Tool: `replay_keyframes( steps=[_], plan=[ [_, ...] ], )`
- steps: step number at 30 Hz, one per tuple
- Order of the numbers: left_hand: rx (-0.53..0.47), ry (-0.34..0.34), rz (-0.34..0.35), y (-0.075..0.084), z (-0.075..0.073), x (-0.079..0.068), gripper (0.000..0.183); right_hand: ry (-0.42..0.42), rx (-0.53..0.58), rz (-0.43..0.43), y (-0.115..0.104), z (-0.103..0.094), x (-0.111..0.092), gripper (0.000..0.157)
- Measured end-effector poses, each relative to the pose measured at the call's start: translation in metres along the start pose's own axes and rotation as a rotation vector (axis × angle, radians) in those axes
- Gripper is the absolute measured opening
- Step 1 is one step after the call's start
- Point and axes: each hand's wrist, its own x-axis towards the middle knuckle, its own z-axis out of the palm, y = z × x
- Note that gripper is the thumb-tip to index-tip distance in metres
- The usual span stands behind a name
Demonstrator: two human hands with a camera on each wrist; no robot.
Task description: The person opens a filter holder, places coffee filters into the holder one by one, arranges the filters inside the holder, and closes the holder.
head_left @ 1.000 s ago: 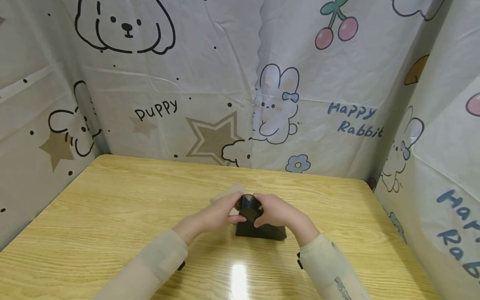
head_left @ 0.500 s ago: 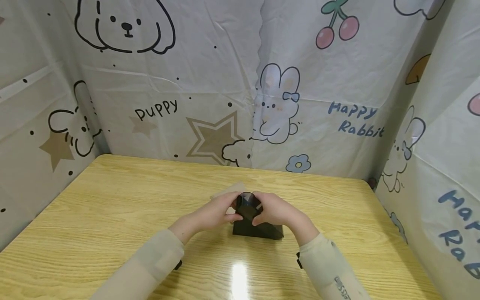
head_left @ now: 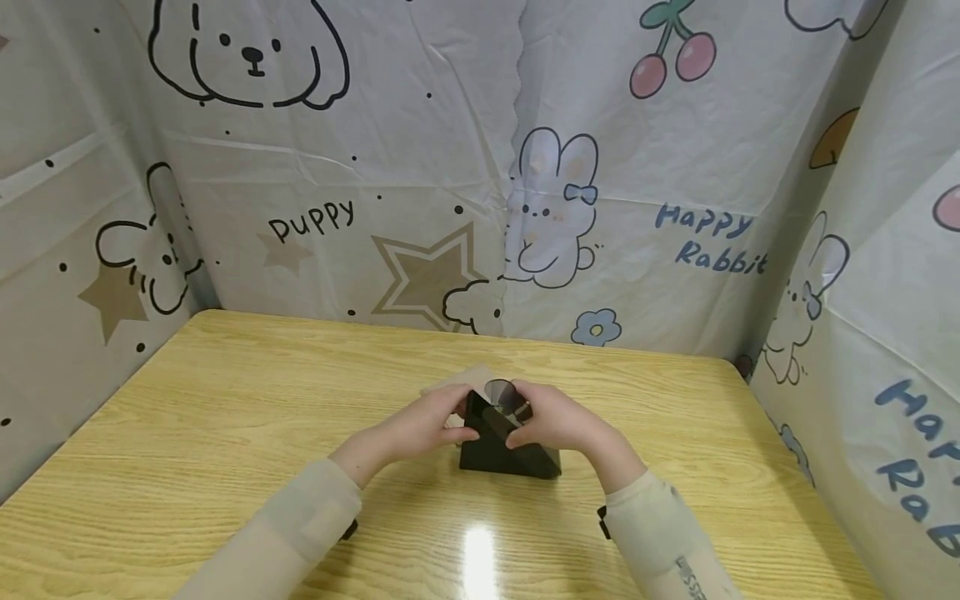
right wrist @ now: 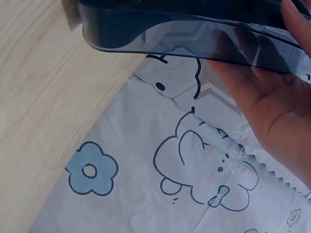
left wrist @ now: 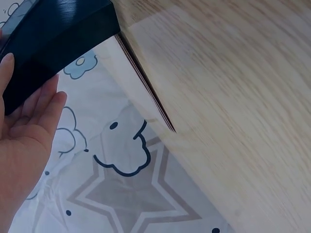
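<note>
A dark green case with a triangular end (head_left: 487, 454) stands near the middle of the table, held between both hands. My left hand (head_left: 431, 421) grips its left upper edge, thumb on the near face; in the left wrist view, the fingers of that hand (left wrist: 29, 131) curl under the case (left wrist: 63, 41). My right hand (head_left: 551, 421) pinches sunglasses with a dark see-through lens (head_left: 501, 393) at the top of the case. In the right wrist view, fingers of my right hand (right wrist: 272, 102) show through the tinted lens (right wrist: 204, 41). The rest of the sunglasses is mostly hidden.
A flat beige piece (head_left: 471, 377) lies on the wood-grain table (head_left: 247, 400) just behind the case. Printed cloth (head_left: 360, 167) hangs along the back and both sides.
The case has shifted slightly left, and its pointed top now shows beside my left fingers. The dark lens has tilted up and lets light through. Both hands keep their grip.
</note>
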Motion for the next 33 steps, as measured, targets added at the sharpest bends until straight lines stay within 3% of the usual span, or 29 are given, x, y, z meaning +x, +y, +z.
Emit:
replay_keyframes(
  steps=[24, 33],
  plan=[
    [-0.006, -0.008, -0.018, -0.014, -0.012, -0.012, 0.028, 0.028, 0.189, -0.095, 0.014, -0.006, -0.007, 0.033],
    [0.001, -0.028, -0.047, -0.017, -0.020, -0.014, 0.025, 0.044, 0.244, -0.130, 0.018, -0.006, -0.012, 0.041]
  ],
)
